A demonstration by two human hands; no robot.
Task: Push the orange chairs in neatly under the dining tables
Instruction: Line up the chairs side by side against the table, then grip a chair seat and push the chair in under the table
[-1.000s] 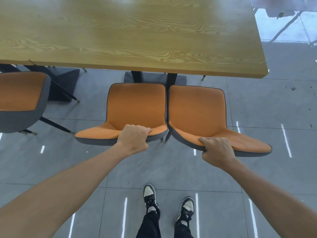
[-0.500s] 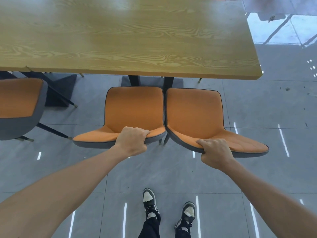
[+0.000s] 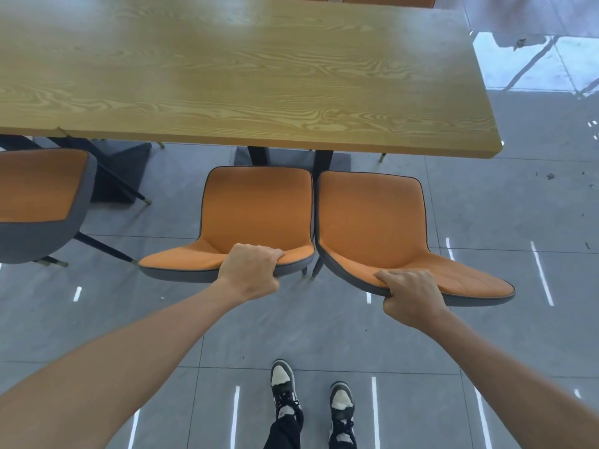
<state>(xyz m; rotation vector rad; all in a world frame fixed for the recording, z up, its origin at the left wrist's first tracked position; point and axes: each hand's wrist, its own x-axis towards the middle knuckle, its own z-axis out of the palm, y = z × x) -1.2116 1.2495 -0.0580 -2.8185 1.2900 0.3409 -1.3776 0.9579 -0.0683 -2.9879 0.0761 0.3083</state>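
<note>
Both chairs have slid fwd vs a sec ago; seat fronts now nearly at the light woodgrain surface point(image 3: 246, 76) edge, so push is approx halfway. L hand point(image 3: 249, 273) fingers clamped on backrest rim of left orange padded chair w/ grey shell point(image 3: 256, 212); R hand point(image 3: 411, 298) fingers clamped on right orange padded chair point(image 3: 372, 218) rim. Seats point away from fingers, long axis toward surface; right chair's back splays right.

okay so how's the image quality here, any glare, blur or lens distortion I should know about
Head view: sharp overall; soft whitish glare on the wooden table; bright streak reflections on the glossy floor; wide-angle bending stretches both forearms; left hand and right hand on the chair backs stay crisp.
</note>
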